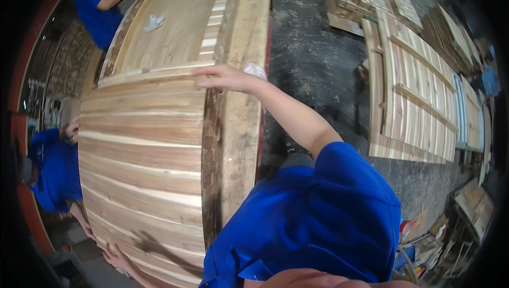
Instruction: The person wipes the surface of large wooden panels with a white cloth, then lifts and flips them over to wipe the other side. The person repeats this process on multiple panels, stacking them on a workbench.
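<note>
A wide panel of glued wooden strips, pale and brown, lies in front of me on top of a stack whose layered edges show along its right side. My right hand is at the panel's far right corner, fingers and thumb around its far edge. At the near left, my left hand grips the panel's edge, its fingertips showing on the surface; the rest of that hand is partly hidden. Across the panel, a co-worker in blue has hands at its left edge.
Another stack with a wooden panel stands beyond, a crumpled white scrap on it and a second co-worker beside it. A long timber beam runs along the right. Slatted panels lie on the dark floor.
</note>
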The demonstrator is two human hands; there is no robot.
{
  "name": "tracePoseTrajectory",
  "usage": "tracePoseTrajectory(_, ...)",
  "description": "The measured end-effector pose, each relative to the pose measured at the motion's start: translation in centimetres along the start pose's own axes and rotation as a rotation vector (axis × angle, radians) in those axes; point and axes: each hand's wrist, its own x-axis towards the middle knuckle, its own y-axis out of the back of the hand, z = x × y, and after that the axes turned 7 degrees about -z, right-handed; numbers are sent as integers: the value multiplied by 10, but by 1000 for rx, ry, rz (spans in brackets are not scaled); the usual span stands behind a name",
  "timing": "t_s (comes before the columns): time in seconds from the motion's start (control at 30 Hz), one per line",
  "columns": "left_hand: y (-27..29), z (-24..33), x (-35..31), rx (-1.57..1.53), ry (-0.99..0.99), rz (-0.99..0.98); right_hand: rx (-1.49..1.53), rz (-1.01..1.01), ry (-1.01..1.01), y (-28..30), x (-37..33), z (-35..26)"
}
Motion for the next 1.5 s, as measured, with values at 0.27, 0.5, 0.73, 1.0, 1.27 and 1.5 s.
tracePoseTrajectory(0.27,49,284,41,-397,-958,-90,108,1054,-131,94,-301,23)
tracePoseTrajectory(0.5,57,523,-91,-699,-1331,-798,-365,1887,-138,122,-561,54)
tracePoseTrajectory(0.73,-14,686,-376,-913,-504,-2215,-125,2670,-616,78,-753,120)
tracePoseTrajectory(1.0,-31,750,-586,-610,-370,-2292,1040,2212,528,58,-787,178)
tracePoseTrajectory(1.27,-26,759,-620,-905,-78,-2551,1017,2211,609,60,-785,208)
tracePoseTrajectory(1.5,-46,770,-645,-935,-242,-2314,700,2424,464,71,-794,242)
